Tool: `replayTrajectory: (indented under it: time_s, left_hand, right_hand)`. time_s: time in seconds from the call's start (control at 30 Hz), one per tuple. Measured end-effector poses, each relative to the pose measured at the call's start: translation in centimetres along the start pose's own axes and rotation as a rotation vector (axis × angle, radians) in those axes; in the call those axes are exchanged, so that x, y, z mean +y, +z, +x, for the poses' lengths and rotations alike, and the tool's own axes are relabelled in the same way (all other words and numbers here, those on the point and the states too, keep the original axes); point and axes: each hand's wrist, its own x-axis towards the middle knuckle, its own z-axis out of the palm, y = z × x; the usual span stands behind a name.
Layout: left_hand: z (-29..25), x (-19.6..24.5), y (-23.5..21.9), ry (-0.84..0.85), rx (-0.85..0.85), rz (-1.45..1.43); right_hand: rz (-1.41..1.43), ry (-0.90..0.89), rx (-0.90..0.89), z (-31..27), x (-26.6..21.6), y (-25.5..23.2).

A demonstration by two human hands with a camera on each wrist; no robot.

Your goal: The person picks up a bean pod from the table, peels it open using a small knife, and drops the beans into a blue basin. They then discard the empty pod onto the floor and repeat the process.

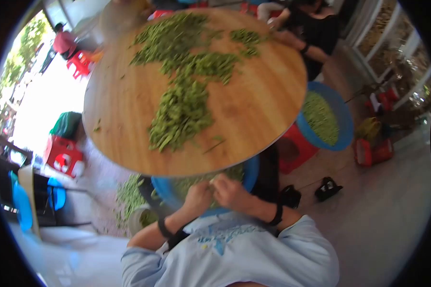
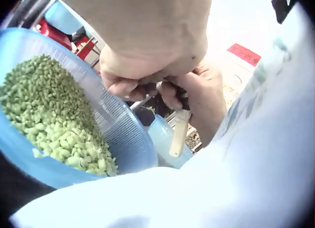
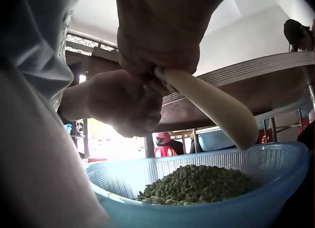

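My left hand [image 1: 198, 198] and right hand [image 1: 231, 192] meet at the fingertips over a blue basin [image 1: 251, 174] in front of my body. The right hand grips a small tool with a smooth, cream-coloured handle [image 3: 216, 107], which sticks out below the fist. Its working end is hidden among the fingers. The left hand [image 3: 120, 102] has its fingers curled close against the right one, and I cannot tell what lies between them. Shelled green beans [image 2: 42, 100] fill part of the slotted blue basin under both hands.
A round wooden table [image 1: 254, 110] bears heaped green pods [image 1: 179, 112], its edge just beyond my hands. Right of it, another blue basin [image 1: 347, 119] of beans rests by a red stool [image 1: 292, 150]. Pods [image 1: 129, 193] litter the floor at left. A person in black [image 1: 316, 31] sits opposite.
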Motion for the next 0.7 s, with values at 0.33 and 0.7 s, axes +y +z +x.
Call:
replayTrajectory:
  time_s: [0.33, 0.7]
  left_hand:
    - [-0.5, 0.8, -1.7, 0.292, -0.033, 0.164]
    - [-3.3, 5.9, -14.6, 0.173, -0.295, 1.001]
  right_hand:
    - [0.286, 0.471, -0.021, -0.4, 1.7, -1.6]
    - [0.245, 0.236, -0.258, -0.1, 1.6, -1.6]
